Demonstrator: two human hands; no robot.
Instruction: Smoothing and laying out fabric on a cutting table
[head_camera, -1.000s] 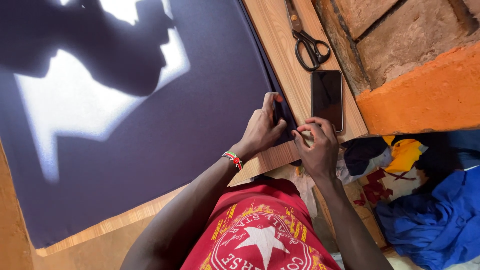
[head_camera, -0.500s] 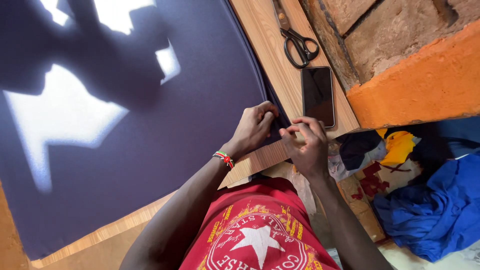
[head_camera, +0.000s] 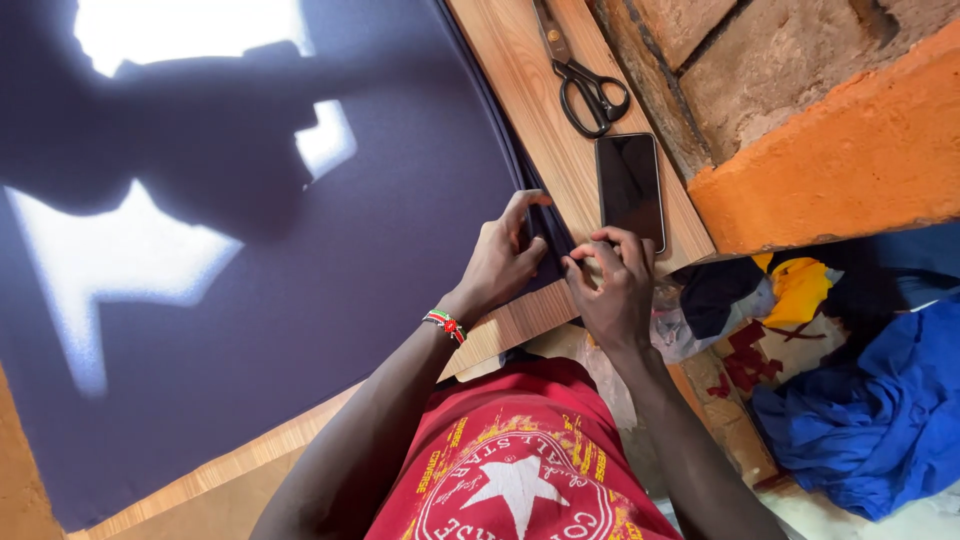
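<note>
Two bare hands meet at the near right corner of a large sheet of dark purple fabric (head_camera: 300, 300) that covers most of the wooden table (head_camera: 520, 90). The left hand (head_camera: 500, 262) lies on the fabric's corner with its fingers bent and pressing down, the fingertips touching the cloth right at its folded right edge; a beaded bracelet (head_camera: 445, 324) circles that wrist. The right hand (head_camera: 612, 285) sits just beside it, fingers curled inward and pinched on the edge of the fabric where it hangs toward the table's near edge; whether something small is also held between those fingertips cannot be told.

Along the table's right edge a bare strip of wood stays uncovered. On it lie black-handled scissors (head_camera: 585, 85) toward the far end and a dark phone (head_camera: 630, 190), screen up, nearer the hands, just beside the right hand's knuckles. Beyond that edge rises a rough brick wall with an orange ledge (head_camera: 830, 150). A narrow band of bare wood also runs along the table's near edge, left of the hands.

The fabric looks smooth and flat, with layered edges showing at the right side. Bright patches of sunlight and a dark shadow fall across it. Below the table's right corner lie heaped cloths, blue (head_camera: 870, 420), yellow (head_camera: 800, 285) and red-patterned.
</note>
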